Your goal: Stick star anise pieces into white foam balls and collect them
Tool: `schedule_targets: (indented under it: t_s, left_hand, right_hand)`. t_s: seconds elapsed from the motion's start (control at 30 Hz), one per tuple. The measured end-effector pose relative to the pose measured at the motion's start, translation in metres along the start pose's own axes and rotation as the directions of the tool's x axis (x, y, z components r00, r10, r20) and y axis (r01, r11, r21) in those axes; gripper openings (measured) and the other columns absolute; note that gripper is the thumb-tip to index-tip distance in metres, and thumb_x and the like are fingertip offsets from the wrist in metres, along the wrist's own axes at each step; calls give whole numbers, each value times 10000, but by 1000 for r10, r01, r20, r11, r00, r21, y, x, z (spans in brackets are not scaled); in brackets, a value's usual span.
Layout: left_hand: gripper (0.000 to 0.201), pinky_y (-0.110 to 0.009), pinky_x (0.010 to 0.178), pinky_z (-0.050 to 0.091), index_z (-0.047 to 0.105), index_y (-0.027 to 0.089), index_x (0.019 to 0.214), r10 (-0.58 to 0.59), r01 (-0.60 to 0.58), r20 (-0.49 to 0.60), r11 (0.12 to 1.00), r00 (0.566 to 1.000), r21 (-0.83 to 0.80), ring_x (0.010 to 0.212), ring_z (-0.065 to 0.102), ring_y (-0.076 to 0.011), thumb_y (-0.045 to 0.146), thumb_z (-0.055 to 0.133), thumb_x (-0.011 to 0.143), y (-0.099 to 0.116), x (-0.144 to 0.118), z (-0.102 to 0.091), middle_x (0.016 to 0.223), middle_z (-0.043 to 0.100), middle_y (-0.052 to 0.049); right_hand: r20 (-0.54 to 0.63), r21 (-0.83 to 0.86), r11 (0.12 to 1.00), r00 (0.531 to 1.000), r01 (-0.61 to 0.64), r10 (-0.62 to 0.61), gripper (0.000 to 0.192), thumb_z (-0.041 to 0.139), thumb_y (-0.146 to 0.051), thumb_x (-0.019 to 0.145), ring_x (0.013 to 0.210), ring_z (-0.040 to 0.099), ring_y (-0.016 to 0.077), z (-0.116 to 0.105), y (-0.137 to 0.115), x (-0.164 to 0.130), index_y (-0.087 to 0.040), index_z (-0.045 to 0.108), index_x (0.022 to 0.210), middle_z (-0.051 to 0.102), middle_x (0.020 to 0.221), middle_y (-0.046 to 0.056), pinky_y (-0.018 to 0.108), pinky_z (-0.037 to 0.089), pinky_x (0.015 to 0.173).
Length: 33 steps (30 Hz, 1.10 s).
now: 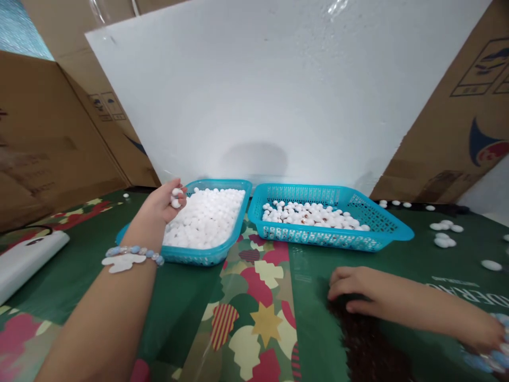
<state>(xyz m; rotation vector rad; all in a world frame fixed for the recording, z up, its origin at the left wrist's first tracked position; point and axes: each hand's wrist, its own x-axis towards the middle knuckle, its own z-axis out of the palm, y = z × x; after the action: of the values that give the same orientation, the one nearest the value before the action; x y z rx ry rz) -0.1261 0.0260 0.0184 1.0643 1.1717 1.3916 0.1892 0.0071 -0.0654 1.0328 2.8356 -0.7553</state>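
Observation:
My left hand (167,200) is closed around a few small white balls (177,197), raised at the left side of a blue basket. That left basket (222,254) is heaped with many more white balls (202,220). On the green table covering, my right hand (353,289) has its thumb and fingers curled down on a pile of dark reddish-brown pieces (369,350). Its fingertips are partly hidden in the pile. Beyond that hand stands a second blue basket (318,233), holding white balls (310,214), some with brown bits among them.
Loose white balls (441,240) lie on the table at the right. A white board (270,95) rises behind the baskets, with cardboard boxes (51,127) at both sides. A white device (34,262) lies at the left edge. Patterned covering (258,297) runs down the middle.

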Motion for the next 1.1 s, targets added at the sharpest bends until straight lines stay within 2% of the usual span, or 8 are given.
schedule_targets:
  t_s: [0.17,0.4,0.47,0.6,0.7,0.83,1.0,1.1]
  left_hand:
    - [251,-71,406,354,343,154,525,5,-5,2,988,1000,-152,421,367,3,236,282,754,-3,-7,1,481,415,37]
    - [466,-99,253,263,292,155,467,-15,1,-50,963,999,-270,297,301,-9,532,79,638,-1,6,17,387,379,22]
    - [440,-95,240,251,301,149,459,-16,8,-27,956,1000,-295,284,293,-4,495,133,670,2,4,27,390,386,21]
    - [306,-73,233,240,367,127,470,1,18,54,940,999,-341,279,309,3,218,285,750,2,0,49,411,406,18]
    - [281,-69,231,232,388,123,466,28,17,115,927,993,-376,272,310,6,166,316,734,1,-2,66,421,409,18]
    - [319,-73,226,211,383,131,452,37,42,188,915,981,-400,258,294,9,288,323,723,-3,-10,89,417,401,21]
    - [388,-94,234,217,359,136,435,35,52,244,938,969,-344,264,306,-5,403,282,705,-8,-22,112,413,406,19]
    - [387,-110,262,257,346,135,437,40,48,258,944,965,-326,289,334,-14,410,282,701,-12,-29,120,430,410,18]
  right_hand:
    - [-3,-63,998,1000,-3,3,173,402,-93,685,667,495,133,5,2,3,-194,538,722,532,740,16,241,384,585]
    - [-28,-102,995,1000,-1,-2,163,377,-103,688,562,457,92,4,2,2,-157,501,596,502,663,15,191,345,511]
    - [-58,-93,996,998,-11,5,161,368,-94,673,547,440,83,3,2,2,-155,485,579,491,660,10,184,331,499]
    - [-146,-60,993,985,-103,94,149,360,-50,575,519,408,80,3,2,1,-156,463,559,487,597,-7,179,297,467]
    - [-188,71,979,962,-190,200,136,348,-53,527,467,393,72,2,-1,0,-150,443,539,492,547,-11,173,270,416]
    - [-196,337,919,940,-204,280,97,350,-55,513,457,398,56,-8,-11,-5,-146,374,489,504,555,-3,158,285,400]
    - [-225,576,816,952,-41,206,103,416,-68,547,481,402,32,-23,-23,-16,-150,368,587,475,594,-21,138,313,422]
    - [-172,632,775,973,-11,154,127,475,-123,588,503,424,32,-27,-25,-20,-154,423,700,459,623,-29,141,337,443]
